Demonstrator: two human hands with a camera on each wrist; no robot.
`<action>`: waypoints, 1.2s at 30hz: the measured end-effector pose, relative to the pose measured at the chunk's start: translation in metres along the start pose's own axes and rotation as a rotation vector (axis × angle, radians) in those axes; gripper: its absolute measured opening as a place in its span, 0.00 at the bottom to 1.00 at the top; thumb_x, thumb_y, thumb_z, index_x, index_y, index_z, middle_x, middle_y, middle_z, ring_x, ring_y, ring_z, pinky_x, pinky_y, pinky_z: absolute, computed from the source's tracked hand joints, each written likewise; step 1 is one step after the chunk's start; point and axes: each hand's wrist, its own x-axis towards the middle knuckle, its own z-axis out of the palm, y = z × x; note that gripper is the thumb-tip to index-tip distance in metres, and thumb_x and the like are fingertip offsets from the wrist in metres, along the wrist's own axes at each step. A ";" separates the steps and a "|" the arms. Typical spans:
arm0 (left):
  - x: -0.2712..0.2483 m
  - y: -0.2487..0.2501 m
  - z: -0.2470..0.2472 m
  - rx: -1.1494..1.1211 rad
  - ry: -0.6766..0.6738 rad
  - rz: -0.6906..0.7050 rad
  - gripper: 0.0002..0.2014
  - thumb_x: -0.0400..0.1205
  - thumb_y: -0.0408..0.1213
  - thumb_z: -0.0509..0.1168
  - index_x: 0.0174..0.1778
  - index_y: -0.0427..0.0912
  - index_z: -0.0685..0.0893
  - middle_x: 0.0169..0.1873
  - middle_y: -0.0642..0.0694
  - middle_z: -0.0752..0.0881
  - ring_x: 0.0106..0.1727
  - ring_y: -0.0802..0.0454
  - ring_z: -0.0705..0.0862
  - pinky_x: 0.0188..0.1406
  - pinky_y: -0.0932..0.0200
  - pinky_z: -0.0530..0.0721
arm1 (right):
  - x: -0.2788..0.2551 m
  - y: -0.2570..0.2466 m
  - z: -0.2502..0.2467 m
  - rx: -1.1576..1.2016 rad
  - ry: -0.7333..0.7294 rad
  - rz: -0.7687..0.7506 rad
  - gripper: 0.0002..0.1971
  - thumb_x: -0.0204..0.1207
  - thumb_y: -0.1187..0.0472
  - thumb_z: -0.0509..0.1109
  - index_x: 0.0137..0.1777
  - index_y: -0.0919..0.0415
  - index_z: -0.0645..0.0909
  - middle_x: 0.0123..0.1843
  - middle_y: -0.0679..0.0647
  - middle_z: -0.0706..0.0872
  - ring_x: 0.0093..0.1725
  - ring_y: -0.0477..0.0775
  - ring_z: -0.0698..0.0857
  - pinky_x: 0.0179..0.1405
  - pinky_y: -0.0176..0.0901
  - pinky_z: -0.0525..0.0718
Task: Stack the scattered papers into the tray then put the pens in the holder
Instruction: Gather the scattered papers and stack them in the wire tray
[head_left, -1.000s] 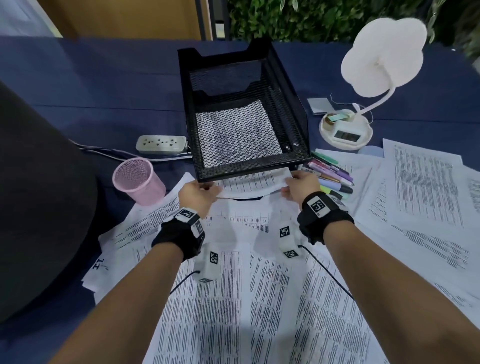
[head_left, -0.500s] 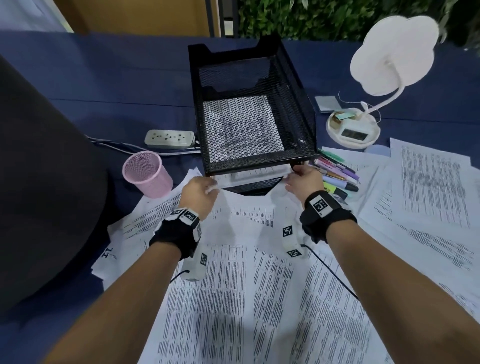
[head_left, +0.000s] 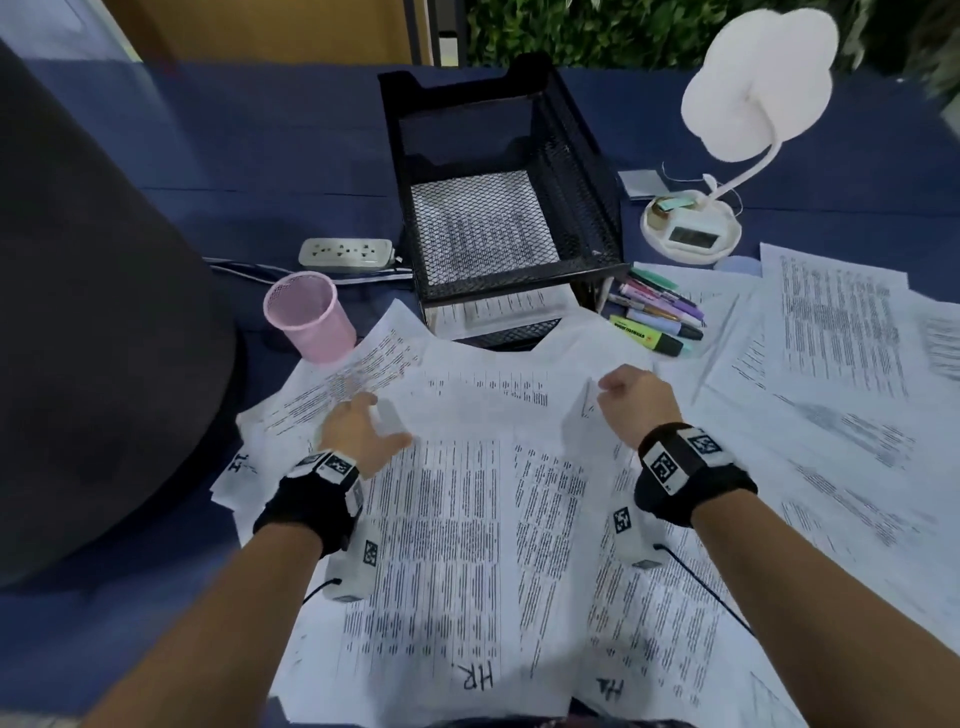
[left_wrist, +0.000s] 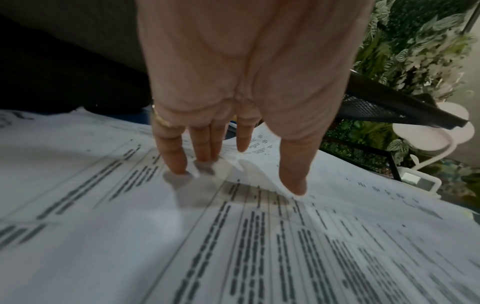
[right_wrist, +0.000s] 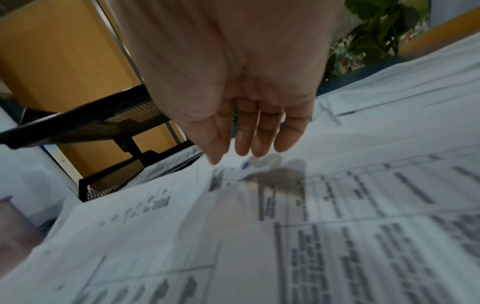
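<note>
In the head view, both hands hang over the spread of printed papers (head_left: 457, 519) that fills the lower centre and right of the frame. The left hand (head_left: 358, 436) sits left of centre, fingers straight and spread, its fingertips (left_wrist: 176, 164) touching the top sheet while the thumb stays just above the page; it grips nothing. The right hand (head_left: 636, 400) is right of centre, its fingers (right_wrist: 262, 142) loosely extended just over the paper. Motion blur makes it hard to say whether they touch the sheet, but nothing is held.

The black mesh tray (head_left: 592, 187) stands in the upper centre, beyond both hands and between them. A sheet lies in its upper level, seen through the mesh, and more sheets sit in the lower level, whose front edge is near the far end of the loose papers. The pink mesh holder (head_left: 311, 327) stands upright to the left of the tray, above the left hand. The pens (head_left: 657, 317) lie in a cluster on paper just right of the tray's front corner, above the right hand.
</note>
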 end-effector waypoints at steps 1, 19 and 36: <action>-0.004 0.000 0.000 0.031 -0.021 -0.008 0.40 0.71 0.52 0.74 0.76 0.45 0.64 0.71 0.37 0.72 0.70 0.36 0.72 0.69 0.43 0.74 | -0.005 0.005 -0.001 -0.043 -0.039 -0.010 0.13 0.76 0.63 0.69 0.60 0.62 0.81 0.62 0.61 0.83 0.61 0.62 0.81 0.55 0.42 0.77; -0.006 0.010 -0.008 -0.131 -0.099 -0.012 0.38 0.68 0.39 0.79 0.73 0.42 0.70 0.60 0.40 0.83 0.59 0.42 0.81 0.58 0.51 0.81 | -0.028 0.010 0.020 0.426 0.032 0.064 0.09 0.70 0.68 0.75 0.41 0.61 0.76 0.36 0.57 0.80 0.38 0.56 0.79 0.36 0.44 0.80; 0.021 0.006 -0.018 -0.009 -0.020 0.085 0.15 0.80 0.34 0.66 0.62 0.41 0.80 0.56 0.42 0.85 0.57 0.40 0.82 0.55 0.54 0.82 | -0.022 0.030 0.033 0.390 -0.148 0.207 0.19 0.71 0.72 0.73 0.60 0.68 0.75 0.58 0.65 0.81 0.56 0.66 0.83 0.56 0.55 0.81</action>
